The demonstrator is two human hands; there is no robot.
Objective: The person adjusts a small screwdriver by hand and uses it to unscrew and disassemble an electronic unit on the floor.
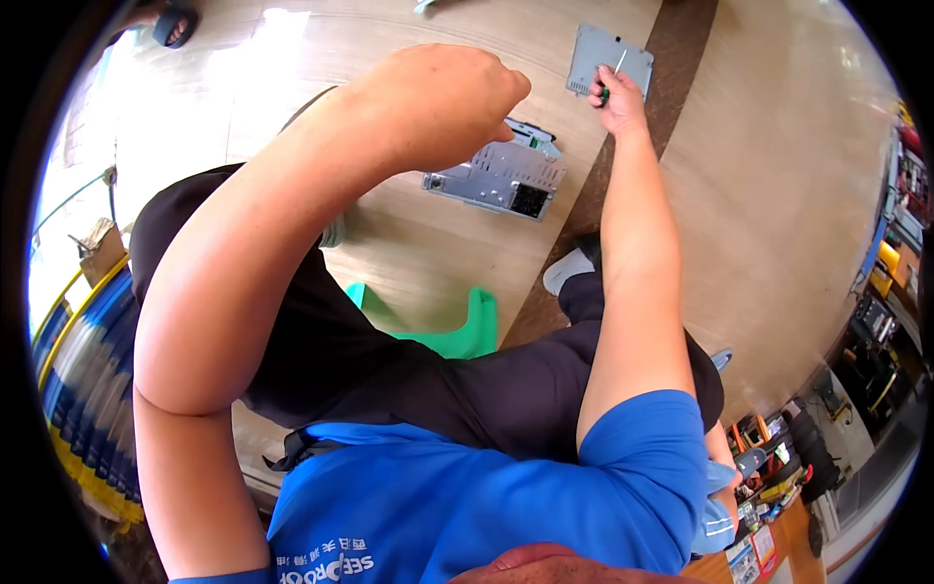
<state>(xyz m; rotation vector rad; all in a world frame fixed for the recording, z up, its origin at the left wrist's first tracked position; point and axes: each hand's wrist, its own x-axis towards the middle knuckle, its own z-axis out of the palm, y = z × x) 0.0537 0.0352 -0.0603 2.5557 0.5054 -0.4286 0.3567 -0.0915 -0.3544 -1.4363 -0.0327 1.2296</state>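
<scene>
My left hand (457, 102) is curled over the upper left part of a silver metal unit (496, 173), its thumb side by the unit's top edge; the undersides of the fingers are hidden. The unit has a perforated side, a black square part at its lower right and a bit of green board along the top. My right hand (618, 102) is closed round the green handle of a screwdriver (621, 63), whose shaft points up and away. Behind and partly under that hand lies a flat grey metal plate (591, 58) on the floor.
Between my legs is a green plastic stool (477, 326). A dark strip (681, 68) crosses the tiled floor. Blue and yellow stacked items (92, 389) stand at left, and shelves with tools (885, 321) at right. Another person's sandalled foot (177, 27) shows at upper left.
</scene>
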